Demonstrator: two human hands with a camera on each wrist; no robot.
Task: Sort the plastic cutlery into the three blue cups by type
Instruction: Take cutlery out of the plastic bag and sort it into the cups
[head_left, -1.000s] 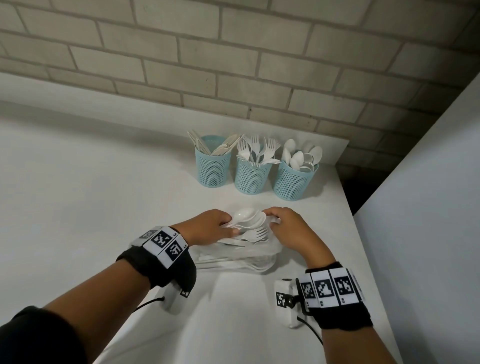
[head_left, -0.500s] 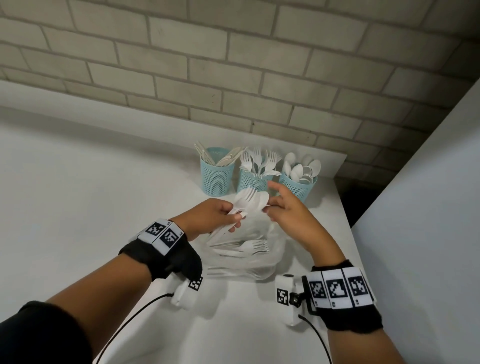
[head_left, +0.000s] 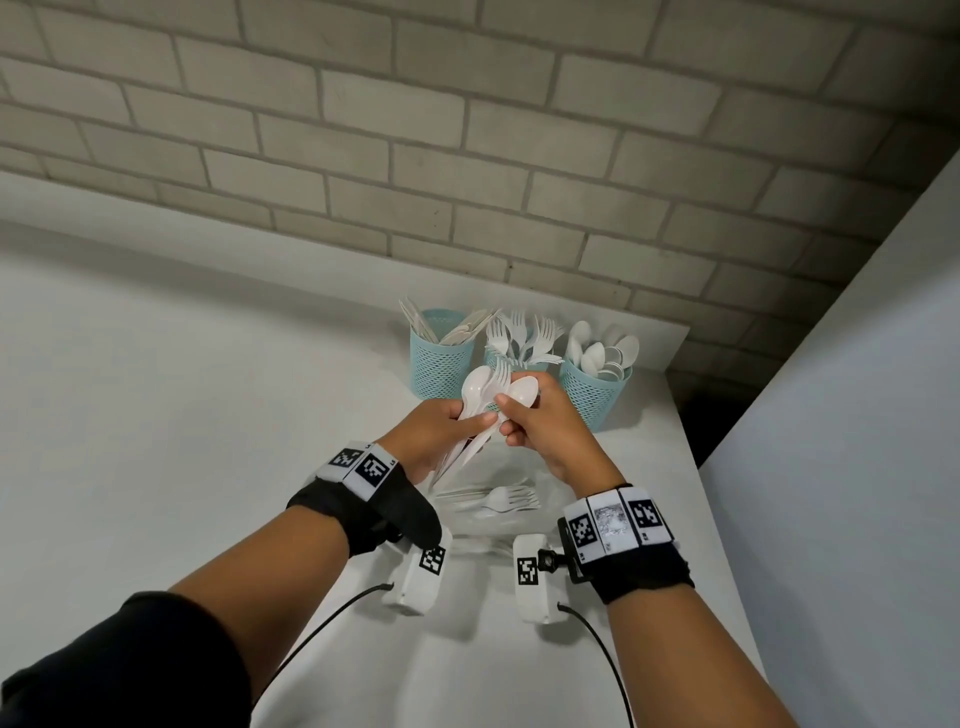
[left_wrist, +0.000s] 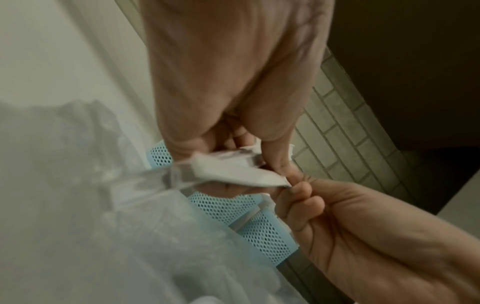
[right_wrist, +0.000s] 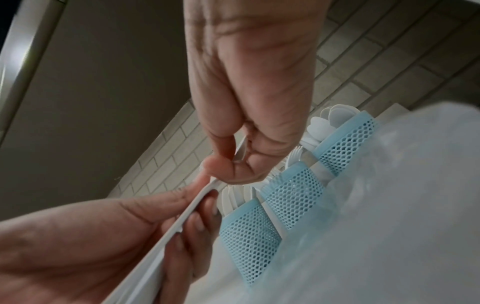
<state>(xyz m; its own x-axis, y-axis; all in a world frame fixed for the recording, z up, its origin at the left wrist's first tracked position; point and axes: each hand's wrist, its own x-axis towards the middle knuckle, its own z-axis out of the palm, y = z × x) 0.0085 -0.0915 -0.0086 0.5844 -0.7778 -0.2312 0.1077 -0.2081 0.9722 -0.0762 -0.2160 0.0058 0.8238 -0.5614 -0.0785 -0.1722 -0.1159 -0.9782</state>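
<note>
Black wristbands (head_left: 641, 574), checkered tags, white cabled cameras (head_left: 531, 577).

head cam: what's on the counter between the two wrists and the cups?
A clear plastic bag with loose white forks in it lies on the counter, below the raised hands. Head view shows it; the wrist views only blur it.
</note>
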